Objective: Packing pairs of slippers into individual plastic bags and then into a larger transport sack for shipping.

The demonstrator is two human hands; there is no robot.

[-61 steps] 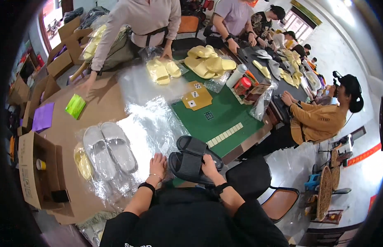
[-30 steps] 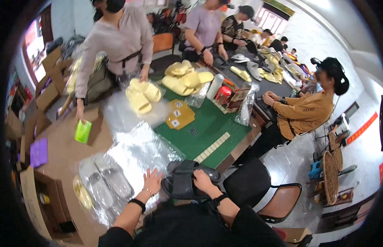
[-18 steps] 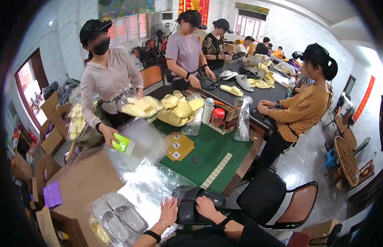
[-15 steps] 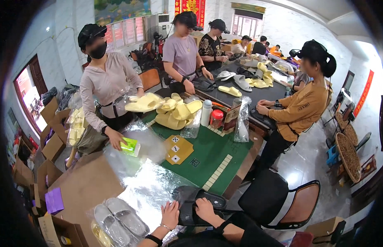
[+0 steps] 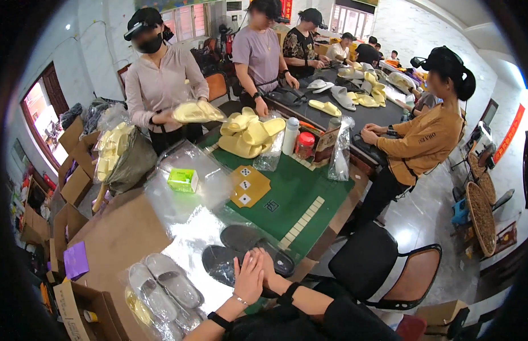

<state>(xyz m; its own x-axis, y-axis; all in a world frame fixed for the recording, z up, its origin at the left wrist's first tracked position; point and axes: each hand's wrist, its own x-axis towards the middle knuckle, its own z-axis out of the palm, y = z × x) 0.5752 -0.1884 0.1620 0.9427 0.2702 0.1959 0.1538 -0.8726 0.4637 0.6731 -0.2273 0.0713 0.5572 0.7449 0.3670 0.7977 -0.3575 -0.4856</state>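
A pair of black slippers (image 5: 218, 265) lies in front of me on clear plastic sheeting, toes pointing to the far left. My left hand (image 5: 249, 277) rests over their strap area, fingers stretched out and thumb apart. Right up against it is my right hand (image 5: 268, 266), its fingers straight and partly hidden by the left; both hands seem to lie on the slippers rather than wrap round them. To the left, a pair of grey slippers (image 5: 164, 287) sits in a clear plastic bag.
A green pack (image 5: 183, 180) lies on clear bags (image 5: 204, 190) ahead. Beyond the green mat (image 5: 298, 196) are yellow slippers (image 5: 247, 133), a white bottle (image 5: 290, 136) and a red-lidded jar (image 5: 304, 145). Co-workers stand around; a chair (image 5: 408, 278) is at right, cardboard boxes (image 5: 88, 312) at left.
My hands have come together over the slippers, which have turned and shifted left. The co-worker at left has put down the green pack and now holds bagged yellow slippers with both hands.
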